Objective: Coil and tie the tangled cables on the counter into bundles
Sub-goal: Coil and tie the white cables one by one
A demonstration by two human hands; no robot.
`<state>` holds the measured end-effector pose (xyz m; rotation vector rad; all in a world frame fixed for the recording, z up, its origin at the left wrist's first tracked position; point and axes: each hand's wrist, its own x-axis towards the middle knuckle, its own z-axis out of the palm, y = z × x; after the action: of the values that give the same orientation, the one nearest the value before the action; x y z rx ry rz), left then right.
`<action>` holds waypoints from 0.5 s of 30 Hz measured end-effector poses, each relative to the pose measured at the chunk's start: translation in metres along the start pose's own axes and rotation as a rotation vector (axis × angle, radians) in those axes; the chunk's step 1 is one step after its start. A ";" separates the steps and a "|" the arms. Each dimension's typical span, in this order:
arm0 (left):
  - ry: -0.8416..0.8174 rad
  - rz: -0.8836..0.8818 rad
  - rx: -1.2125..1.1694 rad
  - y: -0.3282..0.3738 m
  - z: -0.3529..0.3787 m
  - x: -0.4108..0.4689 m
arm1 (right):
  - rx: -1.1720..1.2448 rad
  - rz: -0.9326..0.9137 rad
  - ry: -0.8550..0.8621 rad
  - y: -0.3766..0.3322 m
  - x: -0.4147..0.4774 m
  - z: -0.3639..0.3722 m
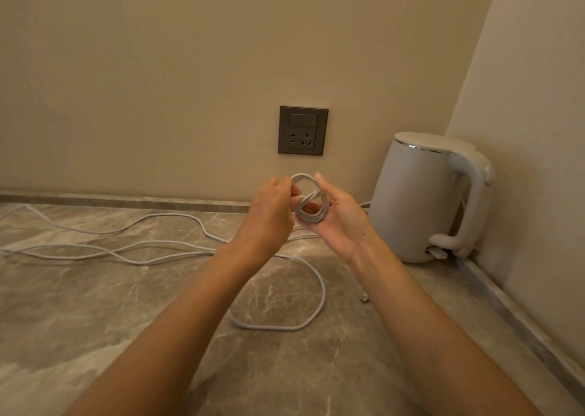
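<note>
The left hand (272, 208) is closed narrowly, back towards the camera, fingers curled and pinching a strand where it crosses the middle of a small white coil (308, 218). The right hand (340, 222) is turned palm towards the camera and half closed: its fingers curl under and round the coil's lower turns, while the thumb stands straight up beside the top loop. Both hands meet above the worktop (95, 320), just apart from each other with the coil between them, held clear of the surface. Both forearms are bare and reach in from 6 o'clock, the left from about 7, the right from about 5, converging at the coil. From the hands, a grey wall socket (303, 130) sits at 12 o'clock, and a white kettle (418, 200) stands in the corner at 3 o'clock. The loose cables (158, 254) lie on the worktop from 9 o'clock across to 6, where one forms a wide loop under the left forearm; a small connector (364, 297) lies near it.
</note>
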<state>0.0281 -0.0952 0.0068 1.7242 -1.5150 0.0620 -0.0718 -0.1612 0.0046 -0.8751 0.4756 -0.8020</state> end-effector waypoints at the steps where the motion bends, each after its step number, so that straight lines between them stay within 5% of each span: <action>1: 0.006 0.002 -0.004 0.000 0.000 0.000 | -0.004 -0.036 0.012 0.002 0.001 0.000; 7: 0.035 -0.070 -0.062 0.000 0.002 0.000 | -0.112 -0.128 0.050 0.007 0.003 0.005; 15: 0.064 -0.143 -0.285 -0.003 0.004 0.000 | 0.036 -0.023 0.029 -0.001 0.001 0.001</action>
<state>0.0290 -0.0978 0.0027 1.5797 -1.2825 -0.1640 -0.0712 -0.1618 0.0063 -0.8382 0.4755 -0.8429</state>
